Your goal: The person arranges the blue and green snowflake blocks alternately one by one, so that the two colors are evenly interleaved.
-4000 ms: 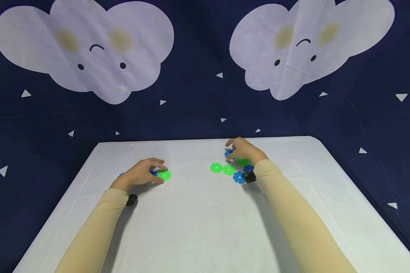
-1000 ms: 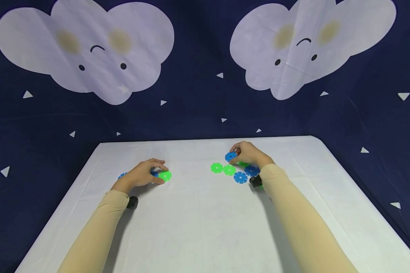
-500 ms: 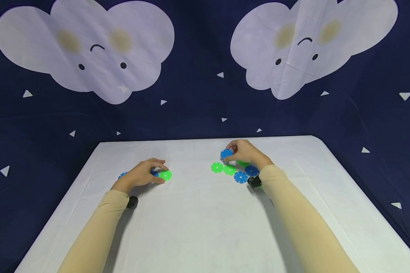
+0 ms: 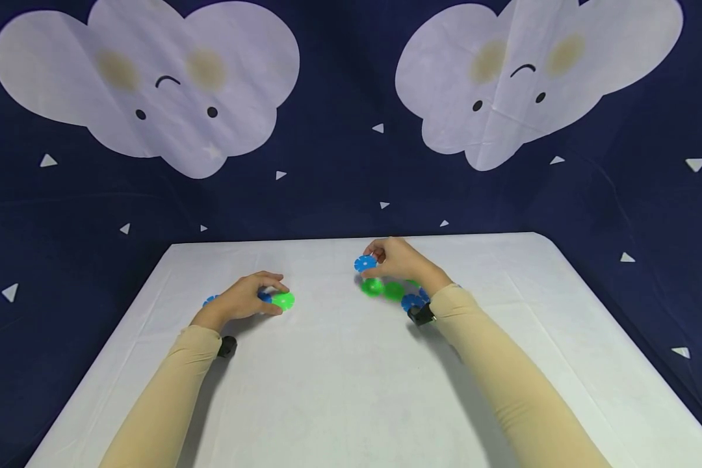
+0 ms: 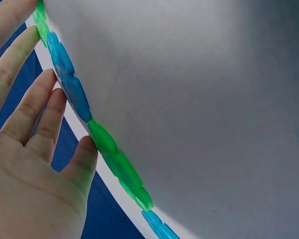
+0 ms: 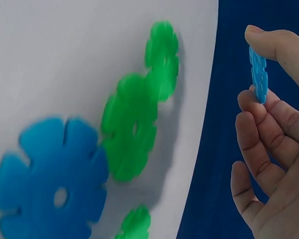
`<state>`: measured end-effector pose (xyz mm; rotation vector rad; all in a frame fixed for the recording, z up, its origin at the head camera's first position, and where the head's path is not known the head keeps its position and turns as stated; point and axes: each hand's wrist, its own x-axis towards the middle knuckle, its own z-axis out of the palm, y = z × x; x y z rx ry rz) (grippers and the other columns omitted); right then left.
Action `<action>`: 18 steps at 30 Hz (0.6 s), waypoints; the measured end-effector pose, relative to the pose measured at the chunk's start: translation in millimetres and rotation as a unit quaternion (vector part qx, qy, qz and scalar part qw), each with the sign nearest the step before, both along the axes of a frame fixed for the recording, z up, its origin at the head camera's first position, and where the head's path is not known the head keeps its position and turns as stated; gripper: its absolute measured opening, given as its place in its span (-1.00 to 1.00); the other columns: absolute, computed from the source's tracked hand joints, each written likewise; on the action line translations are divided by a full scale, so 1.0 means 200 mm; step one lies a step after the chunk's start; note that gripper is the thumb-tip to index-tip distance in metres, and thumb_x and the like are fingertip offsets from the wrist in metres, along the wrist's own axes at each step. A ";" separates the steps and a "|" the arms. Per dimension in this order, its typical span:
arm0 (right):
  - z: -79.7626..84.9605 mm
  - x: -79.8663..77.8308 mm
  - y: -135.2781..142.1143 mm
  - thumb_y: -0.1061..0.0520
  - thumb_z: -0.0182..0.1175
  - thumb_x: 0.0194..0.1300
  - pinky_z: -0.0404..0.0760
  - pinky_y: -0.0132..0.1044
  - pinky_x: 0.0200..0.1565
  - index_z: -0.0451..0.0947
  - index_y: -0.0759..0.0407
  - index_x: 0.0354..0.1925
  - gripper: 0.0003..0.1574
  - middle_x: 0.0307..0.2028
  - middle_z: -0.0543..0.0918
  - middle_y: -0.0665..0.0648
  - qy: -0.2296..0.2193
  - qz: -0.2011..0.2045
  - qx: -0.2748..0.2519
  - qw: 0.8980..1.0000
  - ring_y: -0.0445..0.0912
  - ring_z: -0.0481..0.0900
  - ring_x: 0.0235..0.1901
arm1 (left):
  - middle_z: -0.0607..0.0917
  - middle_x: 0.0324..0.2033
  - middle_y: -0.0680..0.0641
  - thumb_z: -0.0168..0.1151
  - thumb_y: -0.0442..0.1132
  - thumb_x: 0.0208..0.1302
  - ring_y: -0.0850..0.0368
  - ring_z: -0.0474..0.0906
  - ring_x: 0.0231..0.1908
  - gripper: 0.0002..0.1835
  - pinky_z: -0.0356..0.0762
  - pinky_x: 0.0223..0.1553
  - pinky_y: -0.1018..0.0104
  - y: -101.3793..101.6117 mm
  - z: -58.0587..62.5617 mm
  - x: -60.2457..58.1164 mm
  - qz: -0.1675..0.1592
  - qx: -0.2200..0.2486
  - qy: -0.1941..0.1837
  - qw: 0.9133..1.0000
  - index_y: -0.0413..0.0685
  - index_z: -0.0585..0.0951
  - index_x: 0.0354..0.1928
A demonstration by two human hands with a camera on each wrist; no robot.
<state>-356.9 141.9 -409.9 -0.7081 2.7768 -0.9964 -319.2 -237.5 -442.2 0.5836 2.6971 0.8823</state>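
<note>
My right hand pinches a blue notched plastic disc, a flower-shaped interlocking piece, between thumb and fingers. In the right wrist view that held disc appears nearly edge-on. Below the hand lie green discs and a blue disc, partly hidden by the wrist. At the left, my left hand rests over a row of blue and green discs, its fingers stretched out. The left wrist view shows its fingertips at the row's side, along a blue disc and a green disc.
A white-covered table carries everything. Behind it hangs a dark blue cloth printed with clouds and small triangles. A black wrist camera sits under the right wrist, and another camera by the left.
The right hand has picked up a blue disc from beyond the green ones and carried it leftward, above the leftmost green disc of that group. The left hand stays in place.
</note>
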 end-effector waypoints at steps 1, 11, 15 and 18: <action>0.00 0.00 -0.01 -0.02 0.62 0.19 0.63 -0.25 -0.04 0.72 0.20 0.07 -0.44 -0.23 0.67 0.06 0.000 0.004 -0.003 1.000 -0.07 0.57 -0.17 | 0.43 0.56 -0.27 0.62 -0.21 0.22 -0.45 0.18 0.60 -0.50 0.14 0.60 -0.43 0.00 0.00 0.00 0.000 0.000 0.000 1.000 -0.04 0.76 0.21; -0.02 0.04 -0.12 -0.05 0.62 0.18 0.69 -0.24 0.05 0.73 0.17 0.08 -0.43 -0.17 0.75 0.07 0.012 0.038 0.013 0.999 -0.08 0.65 -0.12 | 0.43 0.56 -0.26 0.62 -0.20 0.22 -0.44 0.19 0.60 -0.50 0.16 0.59 -0.43 -0.01 -0.01 0.00 -0.003 -0.001 0.004 1.000 -0.03 0.76 0.21; -0.04 0.04 -0.17 -0.06 0.62 0.20 0.69 -0.24 0.04 0.72 0.17 0.09 -0.42 -0.16 0.75 0.06 0.012 0.050 0.020 0.998 -0.09 0.64 -0.12 | 0.43 0.56 -0.27 0.63 -0.20 0.22 -0.44 0.20 0.60 -0.50 0.16 0.59 -0.42 -0.01 -0.01 -0.01 -0.005 0.002 0.004 1.000 -0.04 0.76 0.21; -0.05 0.05 -0.21 -0.07 0.62 0.20 0.70 -0.26 0.06 0.72 0.16 0.08 -0.43 -0.16 0.76 0.06 0.005 0.056 0.021 0.998 -0.10 0.65 -0.12 | 0.43 0.56 -0.27 0.63 -0.20 0.22 -0.44 0.20 0.59 -0.50 0.17 0.59 -0.42 -0.01 -0.01 -0.01 -0.006 0.002 0.005 1.000 -0.04 0.76 0.20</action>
